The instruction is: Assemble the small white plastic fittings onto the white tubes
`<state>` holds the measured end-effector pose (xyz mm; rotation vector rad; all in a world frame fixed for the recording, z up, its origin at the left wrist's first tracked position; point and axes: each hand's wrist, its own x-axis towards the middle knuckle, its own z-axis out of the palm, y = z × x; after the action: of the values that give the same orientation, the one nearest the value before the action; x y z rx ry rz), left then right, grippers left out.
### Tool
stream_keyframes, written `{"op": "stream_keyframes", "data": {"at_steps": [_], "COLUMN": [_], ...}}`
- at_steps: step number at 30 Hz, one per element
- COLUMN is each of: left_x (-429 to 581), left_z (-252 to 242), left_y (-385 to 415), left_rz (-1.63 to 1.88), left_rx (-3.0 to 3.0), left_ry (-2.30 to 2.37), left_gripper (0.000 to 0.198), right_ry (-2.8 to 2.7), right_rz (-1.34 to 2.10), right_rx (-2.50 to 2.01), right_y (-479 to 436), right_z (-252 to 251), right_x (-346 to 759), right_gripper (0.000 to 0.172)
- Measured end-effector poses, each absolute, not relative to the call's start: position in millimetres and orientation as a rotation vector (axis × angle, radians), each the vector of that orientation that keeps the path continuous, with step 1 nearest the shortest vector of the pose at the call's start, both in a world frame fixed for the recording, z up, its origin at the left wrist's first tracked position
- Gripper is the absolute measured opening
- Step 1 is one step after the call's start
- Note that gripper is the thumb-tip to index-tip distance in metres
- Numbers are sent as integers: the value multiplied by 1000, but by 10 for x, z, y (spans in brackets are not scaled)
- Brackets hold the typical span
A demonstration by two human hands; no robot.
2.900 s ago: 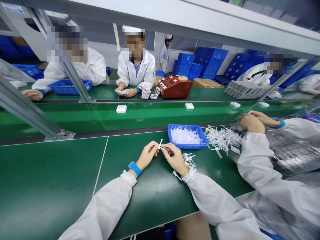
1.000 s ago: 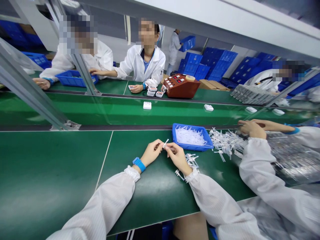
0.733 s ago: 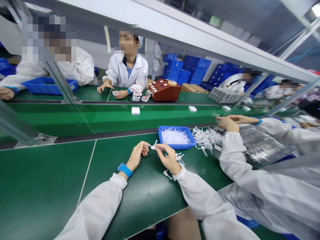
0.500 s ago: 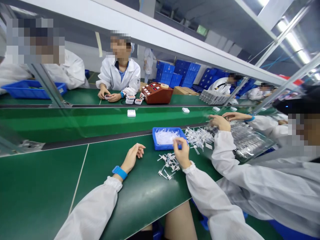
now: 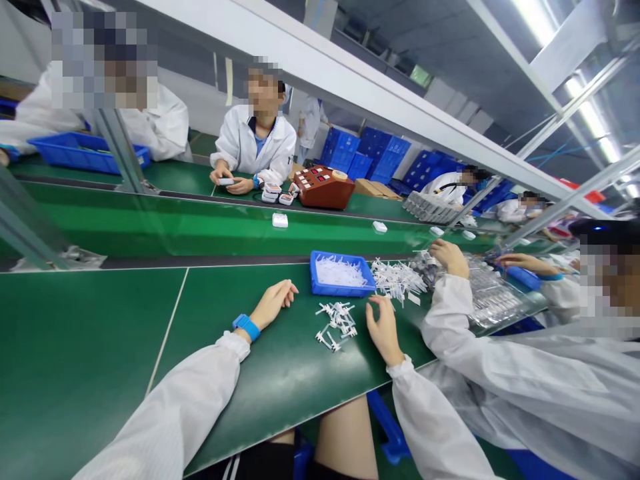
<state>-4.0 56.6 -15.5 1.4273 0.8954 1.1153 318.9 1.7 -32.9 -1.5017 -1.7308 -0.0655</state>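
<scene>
My left hand point(image 5: 274, 303), with a blue wrist strap point(image 5: 246, 327), rests on the green bench with its fingers loosely bent and nothing visible in them. To its right lies a small pile of white plastic pieces with thin stems point(image 5: 339, 321). On the other side of that pile is my right hand point(image 5: 384, 328), thumb and fingers apart and seemingly holding nothing. Beyond both hands stands a blue tray point(image 5: 343, 291) full of thin white pieces point(image 5: 341, 271). A larger heap of stemmed white pieces point(image 5: 399, 280) lies beside the tray.
At right, a co-worker's hand point(image 5: 453, 259) reaches over clear plastic-wrapped parts point(image 5: 493, 293). White devices point(image 5: 281, 221) lie on the green conveyor point(image 5: 210, 230) ahead. Across it, a person handles a white device near a red-brown control box point(image 5: 324, 190). A metal post point(image 5: 120, 150) stands at left.
My right hand has moved back from the tray's near edge to beside the small pile, its fingers spreading. My left hand has hardly moved. The view has shifted slightly.
</scene>
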Motion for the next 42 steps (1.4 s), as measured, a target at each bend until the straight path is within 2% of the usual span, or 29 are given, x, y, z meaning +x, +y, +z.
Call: {"op": "stream_keyframes", "data": {"at_steps": [7, 12, 20, 27, 31, 36, 38, 42], "left_x": [-34, -26, 69, 223, 224, 214, 210, 200], "left_z": [-123, -86, 21, -41, -89, -129, -153, -206], "left_y": [523, 457, 226, 124, 178, 229, 249, 295], "left_rz": [1075, 1055, 1161, 1067, 1115, 1145, 1143, 1117], "left_rx": [1524, 1603, 1929, 1831, 1626, 1527, 1509, 1462], "left_ry": [928, 947, 890, 844, 877, 864, 861, 839], "left_gripper": [41, 37, 24, 28, 29, 36, 39, 40], "right_ry": [-2032, -1917, -1628, -1947, -2065, -1959, -1995, -2056], "right_rz": [116, 178, 218, 440, 357, 12, 103, 242], "right_rx": [-1560, -1640, -1412, -1204, -1189, -1425, -1593, -1659], "right_y": [-70, -101, -247, -222, -63, 496, 723, 967], "right_z": [-307, -303, -30, 190, 320, 496, 501, 406], "right_x": [2959, 2964, 2628, 2001, 2051, 2510, 2658, 2746], "right_gripper": [21, 21, 19, 13, 13, 14, 16, 17]}}
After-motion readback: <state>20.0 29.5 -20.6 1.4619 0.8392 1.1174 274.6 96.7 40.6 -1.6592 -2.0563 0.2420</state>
